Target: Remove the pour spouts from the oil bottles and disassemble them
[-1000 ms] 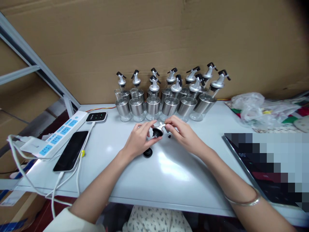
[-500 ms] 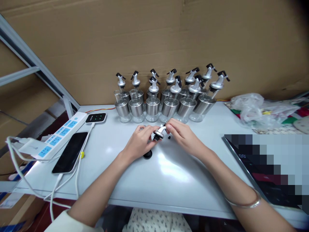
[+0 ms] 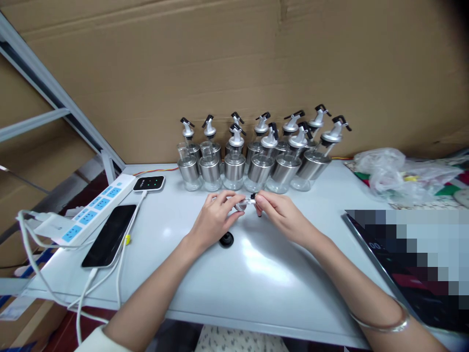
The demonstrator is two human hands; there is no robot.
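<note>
Over the middle of the table, my left hand [image 3: 214, 220] grips the base of a silver bottle pourer [image 3: 249, 201]. My right hand [image 3: 284, 212] pinches the spout end, where a small black part shows. The fingers hide much of the pourer. A round black cap-like piece [image 3: 226, 239] lies on the table just below my left hand. Behind both hands stand two rows of glass and steel oil bottles [image 3: 234, 168], most topped with silver pourers and black levers. Two front bottles at the left [image 3: 188, 171] have bare glass necks.
At the left are a white power strip [image 3: 120, 183], a black phone [image 3: 108, 237] with white cables, and a small hotspot-like device [image 3: 149, 183]. Clear plastic bags [image 3: 388, 171] lie at the right, behind a dark-screened device [image 3: 395, 264]. A cardboard wall [image 3: 234, 58] closes off the back.
The pourer has turned in my hands from tilted to nearly level, its base now largely covered by my left fingers. The whole view has shifted slightly.
</note>
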